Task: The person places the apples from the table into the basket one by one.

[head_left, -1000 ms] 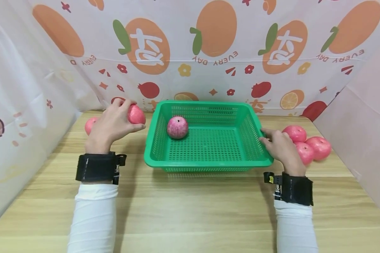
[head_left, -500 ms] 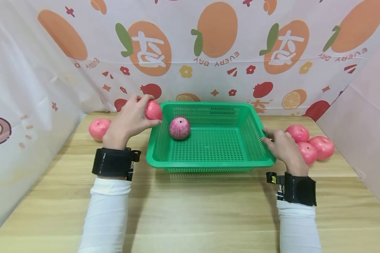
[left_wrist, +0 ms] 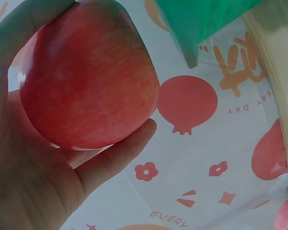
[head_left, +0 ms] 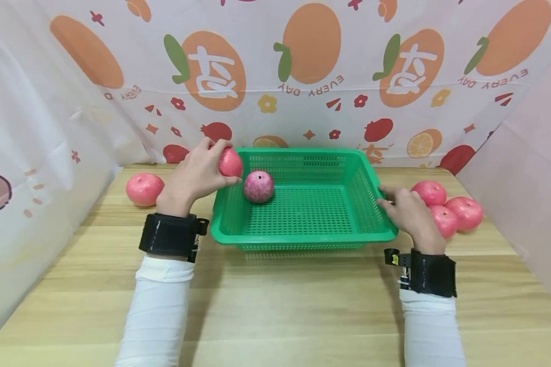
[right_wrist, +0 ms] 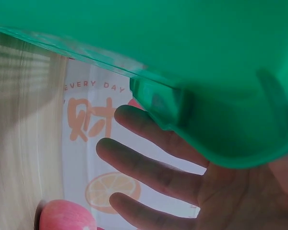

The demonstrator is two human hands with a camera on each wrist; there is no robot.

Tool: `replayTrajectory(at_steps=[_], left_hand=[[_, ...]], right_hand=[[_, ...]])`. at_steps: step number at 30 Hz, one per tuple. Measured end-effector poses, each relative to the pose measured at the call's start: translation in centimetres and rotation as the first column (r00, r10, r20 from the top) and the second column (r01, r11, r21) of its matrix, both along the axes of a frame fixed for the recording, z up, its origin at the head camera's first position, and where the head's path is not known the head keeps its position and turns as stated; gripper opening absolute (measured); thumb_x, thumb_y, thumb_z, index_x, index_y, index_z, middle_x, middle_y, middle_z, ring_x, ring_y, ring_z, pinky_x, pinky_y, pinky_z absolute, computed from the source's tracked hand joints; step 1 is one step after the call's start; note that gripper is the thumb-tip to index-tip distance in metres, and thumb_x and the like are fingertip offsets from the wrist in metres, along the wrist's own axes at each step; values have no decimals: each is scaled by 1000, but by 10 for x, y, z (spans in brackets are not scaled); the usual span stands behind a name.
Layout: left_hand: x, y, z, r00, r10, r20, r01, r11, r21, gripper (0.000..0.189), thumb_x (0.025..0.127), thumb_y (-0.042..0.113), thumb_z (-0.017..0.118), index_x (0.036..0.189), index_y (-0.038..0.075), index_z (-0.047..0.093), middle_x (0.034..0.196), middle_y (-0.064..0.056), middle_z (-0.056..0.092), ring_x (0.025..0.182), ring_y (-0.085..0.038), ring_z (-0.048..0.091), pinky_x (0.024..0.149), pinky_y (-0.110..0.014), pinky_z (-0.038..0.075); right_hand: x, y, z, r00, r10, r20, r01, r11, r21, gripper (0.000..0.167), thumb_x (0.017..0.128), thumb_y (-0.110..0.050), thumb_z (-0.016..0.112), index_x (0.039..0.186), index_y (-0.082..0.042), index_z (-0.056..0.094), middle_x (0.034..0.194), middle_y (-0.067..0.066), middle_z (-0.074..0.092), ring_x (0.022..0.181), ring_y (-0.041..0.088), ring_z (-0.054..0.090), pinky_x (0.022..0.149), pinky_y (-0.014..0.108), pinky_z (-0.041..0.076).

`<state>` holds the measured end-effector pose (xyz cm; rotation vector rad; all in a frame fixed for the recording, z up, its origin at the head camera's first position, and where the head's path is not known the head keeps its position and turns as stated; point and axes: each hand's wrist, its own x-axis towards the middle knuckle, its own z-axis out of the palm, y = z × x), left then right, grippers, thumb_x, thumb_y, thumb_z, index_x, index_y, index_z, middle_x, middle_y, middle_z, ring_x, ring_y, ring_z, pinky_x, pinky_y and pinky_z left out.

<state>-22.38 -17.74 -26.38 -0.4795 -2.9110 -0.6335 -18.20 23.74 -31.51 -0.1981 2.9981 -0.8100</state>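
In the head view my left hand [head_left: 195, 176] grips a red apple [head_left: 231, 163] at the left rim of the green plastic basket [head_left: 298, 238]. The left wrist view shows that apple [left_wrist: 91, 76] close up, with the thumb and fingers around its sides. Inside the basket, toward its left end, sits a round purplish-red streaked fruit [head_left: 259, 186]. My right hand [head_left: 408, 214] holds the basket's right rim, its thumb and forefinger tips at the edge. From the right wrist, several fingers [right_wrist: 149, 167] reach out below the rim.
One pink-red apple [head_left: 145, 189] rests on the wooden table [head_left: 294, 306] left of my left hand. Three more apples [head_left: 464, 213] cluster beside my right hand. A fruit-printed curtain [head_left: 275, 117] hangs behind the basket, and pale sheets [head_left: 528, 178] enclose both sides.
My left hand has carried its apple rightward to the basket's left rim, uncovering the apple on the table at left. My right hand stays at the basket's right rim.
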Motion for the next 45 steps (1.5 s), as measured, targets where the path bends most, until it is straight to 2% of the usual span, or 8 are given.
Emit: replayTrajectory(at_steps=[6, 11, 20, 29, 39, 45], left_hand=[[-4, 7, 5, 1000, -28, -10, 27, 998, -56, 72, 85, 28, 79, 145, 5, 45, 129, -25, 44, 104, -44, 56, 85, -62, 51], [-7, 14, 11, 998, -43, -36, 38, 993, -114, 69, 86, 28, 77, 144, 6, 46, 129, -26, 45, 104, -46, 56, 82, -63, 52], [-15, 26, 18, 990, -96, -106, 77, 982, -174, 70, 82, 32, 82, 140, 7, 52, 131, -24, 51, 117, -43, 46, 85, -62, 50], [-19, 40, 20, 992, -108, -59, 96, 981, -170, 72, 83, 32, 83, 141, 6, 50, 133, -25, 50, 119, -42, 45, 87, -60, 51], [-23, 49, 21, 992, -118, -40, 111, 983, -147, 75, 82, 32, 85, 143, 7, 49, 135, -24, 48, 124, -40, 44, 89, -57, 52], [-22, 53, 22, 992, -123, -17, 120, 983, -140, 74, 82, 32, 85, 141, 8, 48, 133, -23, 49, 122, -38, 45, 89, -56, 53]], right_hand=[[0, -2, -4, 1000, 2, -2, -3, 1000, -18, 50, 104, -13, 58, 146, 11, 44, 130, 35, 58, 89, 37, 67, 84, 52, 58], [-2, -2, -1, 1000, 6, -13, -6, 1000, -9, 50, 103, -12, 59, 145, 11, 45, 124, 35, 61, 83, 35, 69, 79, 48, 59], [-1, 2, 1, 1000, 1, -4, -1, 1000, -8, 51, 103, -12, 60, 145, 11, 45, 121, 34, 62, 76, 29, 67, 70, 37, 57], [1, 1, 0, 1000, 4, 1, -4, 1000, -25, 51, 103, -11, 59, 146, 11, 44, 123, 34, 62, 79, 31, 69, 75, 42, 59], [1, 1, 1, 1000, 4, 6, -4, 1000, -26, 51, 104, -12, 58, 147, 10, 44, 125, 34, 60, 79, 31, 68, 73, 38, 59], [1, 1, 1, 1000, 10, 10, -10, 1000, -26, 51, 103, -11, 59, 147, 11, 43, 126, 35, 60, 82, 33, 68, 76, 43, 59]])
